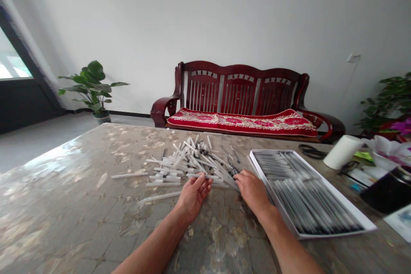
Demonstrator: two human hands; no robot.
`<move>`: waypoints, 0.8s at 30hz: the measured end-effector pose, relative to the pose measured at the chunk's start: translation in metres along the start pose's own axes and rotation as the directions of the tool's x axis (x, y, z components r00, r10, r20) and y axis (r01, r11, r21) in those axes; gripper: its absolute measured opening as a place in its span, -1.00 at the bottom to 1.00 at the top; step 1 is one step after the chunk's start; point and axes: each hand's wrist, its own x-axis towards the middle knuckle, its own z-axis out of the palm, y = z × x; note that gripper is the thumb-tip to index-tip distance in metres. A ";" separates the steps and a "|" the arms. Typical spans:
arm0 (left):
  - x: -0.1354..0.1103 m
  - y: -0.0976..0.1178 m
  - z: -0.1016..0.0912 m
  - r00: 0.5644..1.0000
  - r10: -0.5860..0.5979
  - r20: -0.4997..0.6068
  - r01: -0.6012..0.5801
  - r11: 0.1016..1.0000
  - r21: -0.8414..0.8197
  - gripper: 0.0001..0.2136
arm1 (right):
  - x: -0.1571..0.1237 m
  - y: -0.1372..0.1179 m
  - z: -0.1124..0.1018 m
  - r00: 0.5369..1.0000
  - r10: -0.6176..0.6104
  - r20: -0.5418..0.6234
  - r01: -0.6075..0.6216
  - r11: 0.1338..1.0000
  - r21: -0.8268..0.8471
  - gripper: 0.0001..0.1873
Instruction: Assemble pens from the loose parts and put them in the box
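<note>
Tubes [189,160], white and too many to count, lie in one pile on the desk [80,205]. Left hand [192,195] touches the pile's near edge, grip loosely spread; right hand [252,188] is at its right edge, grip curled, on what I cannot tell. One filled tray [337,232] lies just right of the pile.

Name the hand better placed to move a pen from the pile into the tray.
Right, probably: the right hand touches the pile beside the tray; the left hand lies farther from it.
</note>
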 end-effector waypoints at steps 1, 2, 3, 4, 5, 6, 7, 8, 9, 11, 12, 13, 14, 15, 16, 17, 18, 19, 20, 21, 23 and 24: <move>0.000 0.000 0.000 1.000 -0.002 -0.001 0.002 1.000 -0.003 -0.94 | -0.001 0.001 0.000 1.000 -0.007 -0.003 0.007 1.000 -0.002 -0.80; 0.001 0.001 0.000 1.000 -0.005 -0.002 0.005 1.000 -0.004 -0.94 | -0.002 0.002 0.000 1.000 -0.012 -0.006 0.012 1.000 -0.003 -0.80; 0.001 0.001 0.000 1.000 -0.007 -0.001 0.007 1.000 -0.004 -0.94 | -0.002 0.002 0.001 1.000 -0.017 -0.011 0.017 1.000 -0.005 -0.81; 0.001 0.001 0.001 1.000 -0.011 0.000 0.011 1.000 -0.002 -0.94 | -0.003 0.003 0.001 1.000 -0.023 -0.015 0.023 1.000 -0.009 -0.83; 0.002 0.001 0.001 1.000 -0.013 0.000 0.013 1.000 0.002 -0.94 | -0.003 0.003 0.002 0.999 -0.030 -0.020 0.030 0.999 -0.016 -0.84; 0.002 0.001 0.001 1.000 -0.016 0.002 0.016 1.000 0.005 -0.94 | -0.003 0.002 0.003 0.999 -0.038 -0.025 0.038 0.999 -0.026 -0.86; 0.002 0.001 0.001 1.000 -0.018 0.005 0.018 1.000 0.009 -0.94 | -0.003 0.002 0.005 0.998 -0.047 -0.031 0.046 0.998 -0.035 -0.88; 0.002 0.001 0.001 1.000 -0.020 0.007 0.019 1.000 0.012 -0.94 | -0.002 0.001 0.006 0.998 -0.054 -0.036 0.053 0.998 -0.043 -0.88; 0.002 0.000 0.001 1.000 -0.021 0.008 0.021 1.000 0.014 -0.94 | -0.001 0.000 0.008 0.997 -0.061 -0.039 0.059 0.997 -0.048 -0.88; 0.001 0.000 0.001 1.000 -0.023 0.008 0.022 1.000 0.016 -0.93 | 0.000 0.000 0.010 0.997 -0.066 -0.046 0.064 0.997 -0.049 -0.87; 0.001 0.000 0.001 1.000 -0.023 0.007 0.023 1.000 0.015 -0.93 | 0.001 -0.001 0.011 0.996 -0.066 -0.055 0.064 0.997 -0.041 -0.87; 0.001 0.000 0.001 1.000 -0.022 0.005 0.022 1.000 0.012 -0.93 | 0.002 -0.001 0.011 0.995 -0.063 -0.071 0.061 0.998 -0.026 -0.88; 0.000 0.000 0.001 1.000 -0.021 0.003 0.021 1.000 0.010 -0.93 | 0.002 -0.001 0.011 0.994 -0.053 -0.093 0.054 0.999 0.002 -0.90; 0.000 0.000 0.002 1.000 -0.019 0.001 0.019 1.000 0.009 -0.93 | 0.002 -0.002 0.011 0.992 -0.032 -0.120 0.038 0.998 0.048 -0.91; 0.000 0.000 0.002 1.000 -0.016 0.000 0.016 1.000 0.010 -0.93 | 0.002 -0.004 0.010 0.989 0.000 -0.145 0.017 0.993 0.115 -0.93; 0.000 0.000 0.003 1.000 -0.012 -0.002 0.012 1.000 0.014 -0.93 | 0.002 -0.006 0.009 0.986 0.039 -0.164 -0.006 0.980 0.201 -0.92; 0.000 -0.001 0.003 1.000 -0.007 -0.001 0.007 1.000 0.020 -0.92 | 0.002 -0.009 0.009 0.982 0.081 -0.172 -0.027 0.954 0.297 -0.91; 0.000 -0.001 0.004 1.000 -0.002 0.000 0.002 1.000 0.025 -0.92 | 0.001 -0.012 0.009 0.979 0.117 -0.168 -0.043 0.919 0.393 -0.90; 0.000 -0.002 0.004 1.000 0.002 0.002 -0.002 1.000 0.030 -0.92 | 0.001 -0.016 0.010 0.978 0.144 -0.154 -0.053 0.875 0.481 -0.89; 0.000 -0.002 0.004 1.000 0.006 0.004 -0.006 0.999 0.031 -0.92 | 0.001 -0.019 0.011 0.978 0.161 -0.134 -0.060 0.827 0.559 -0.88; 0.001 -0.003 0.004 1.000 0.014 0.008 -0.014 1.000 0.025 -0.92 | 0.000 -0.025 0.016 0.979 0.187 -0.088 -0.079 0.730 0.678 -0.85; 0.001 -0.004 0.004 1.000 0.018 0.009 -0.018 1.000 0.021 -0.92 | 0.000 -0.028 0.019 0.978 0.197 -0.070 -0.087 0.687 0.722 -0.83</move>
